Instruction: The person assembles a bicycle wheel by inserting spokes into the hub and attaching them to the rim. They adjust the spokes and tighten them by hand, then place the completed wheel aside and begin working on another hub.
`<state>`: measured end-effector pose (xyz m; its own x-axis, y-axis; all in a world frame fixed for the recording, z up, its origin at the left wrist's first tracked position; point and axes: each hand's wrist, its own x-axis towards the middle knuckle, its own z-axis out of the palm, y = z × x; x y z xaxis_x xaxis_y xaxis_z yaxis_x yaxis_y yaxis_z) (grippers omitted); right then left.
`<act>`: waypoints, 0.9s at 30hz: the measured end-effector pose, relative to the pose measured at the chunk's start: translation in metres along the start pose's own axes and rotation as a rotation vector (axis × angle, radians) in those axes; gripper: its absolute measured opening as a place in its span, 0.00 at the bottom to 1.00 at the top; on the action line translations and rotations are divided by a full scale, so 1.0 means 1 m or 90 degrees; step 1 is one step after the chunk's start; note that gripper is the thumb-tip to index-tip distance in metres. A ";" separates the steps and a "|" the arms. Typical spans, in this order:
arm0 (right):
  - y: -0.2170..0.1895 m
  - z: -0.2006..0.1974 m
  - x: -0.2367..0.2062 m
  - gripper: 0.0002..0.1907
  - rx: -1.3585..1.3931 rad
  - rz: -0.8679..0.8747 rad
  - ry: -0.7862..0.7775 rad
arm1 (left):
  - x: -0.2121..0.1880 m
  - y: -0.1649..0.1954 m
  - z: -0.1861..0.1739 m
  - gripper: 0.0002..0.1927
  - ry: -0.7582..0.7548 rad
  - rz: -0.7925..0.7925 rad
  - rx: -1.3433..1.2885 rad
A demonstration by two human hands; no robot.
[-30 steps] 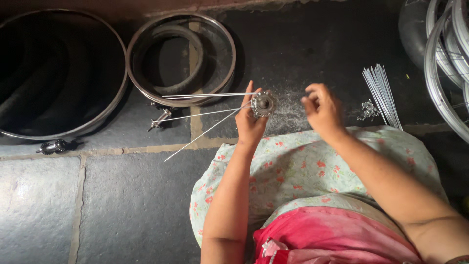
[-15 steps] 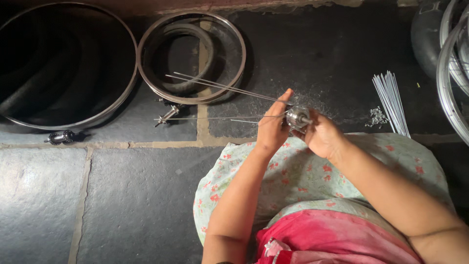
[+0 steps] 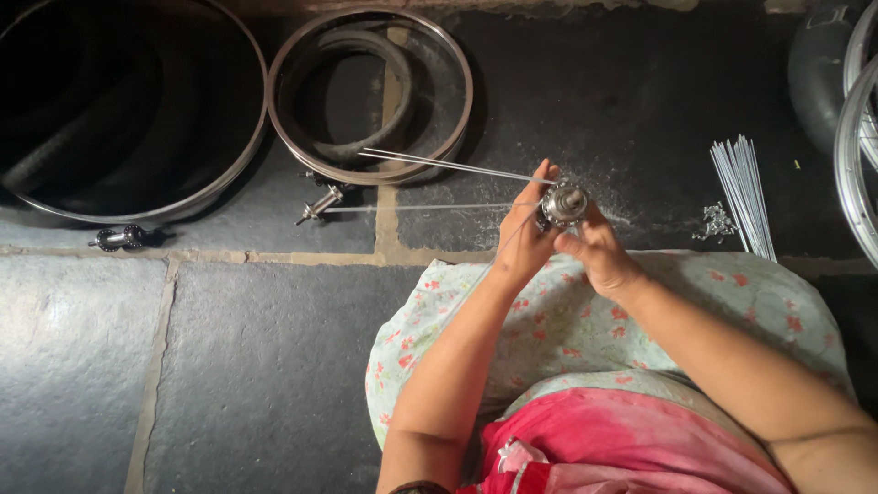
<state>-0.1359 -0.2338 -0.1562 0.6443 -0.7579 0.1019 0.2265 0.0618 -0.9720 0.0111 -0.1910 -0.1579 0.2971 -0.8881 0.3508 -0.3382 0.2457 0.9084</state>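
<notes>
A shiny metal wheel hub (image 3: 564,203) is held above my lap, over the dark stone floor. My left hand (image 3: 525,236) grips its left side. My right hand (image 3: 596,252) pinches it from below and to the right. Several thin steel spokes (image 3: 439,165) stick out of the hub toward the left. One of them slants down across my left wrist.
Two metal wheel rims lie on the floor, a large one (image 3: 240,165) at far left and a smaller one (image 3: 462,114) beside it. Two loose hubs (image 3: 121,238) (image 3: 322,202) lie near them. A bundle of spokes (image 3: 743,192) and small nipples (image 3: 715,221) sit at right; more wheels (image 3: 846,155) at the right edge.
My right hand left the spot near the spoke pile and closed on the hub beside my left hand. The hub's spokes swung from pointing down-left to pointing left.
</notes>
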 end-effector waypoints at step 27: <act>0.038 -0.141 -0.043 0.04 0.331 0.113 0.243 | 0.036 -0.072 -0.103 0.31 -0.073 -0.340 0.405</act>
<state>-0.2579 -0.2901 -0.2271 0.4219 -0.8782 -0.2255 0.5256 0.4395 -0.7284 0.1377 -0.2008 -0.1869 0.4791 -0.8654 -0.1467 -0.6270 -0.4544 0.6328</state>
